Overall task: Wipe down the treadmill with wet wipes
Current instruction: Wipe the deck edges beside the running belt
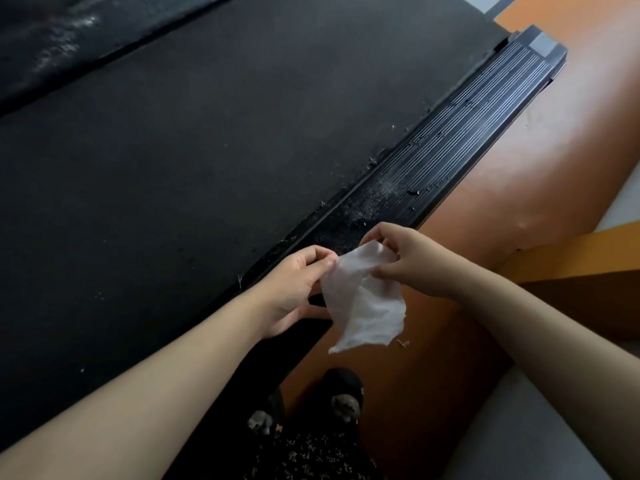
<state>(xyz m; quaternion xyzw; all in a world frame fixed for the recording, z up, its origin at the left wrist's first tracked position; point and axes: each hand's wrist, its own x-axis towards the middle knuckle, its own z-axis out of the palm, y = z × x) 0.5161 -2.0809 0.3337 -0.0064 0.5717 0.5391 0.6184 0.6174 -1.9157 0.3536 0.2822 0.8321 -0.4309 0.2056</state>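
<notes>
A white wet wipe (pixel 363 299) hangs between my hands, just above the treadmill's right side rail. My left hand (pixel 294 289) pinches its left upper edge. Its top right corner is pinched by my right hand (pixel 401 261). The wide black treadmill belt (pixel 194 161) fills the left and middle of the view. Along the belt's right edge runs the ribbed black side rail (pixel 460 136), speckled with dust and small bits of debris near my hands.
An orange-brown floor (pixel 519 174) lies to the right of the rail. My feet in dark slippers (pixel 343 400) stand on it below the wipe. A grey surface (pixel 519 431) sits at the lower right. A dusty black treadmill part (pixel 52 39) crosses the top left.
</notes>
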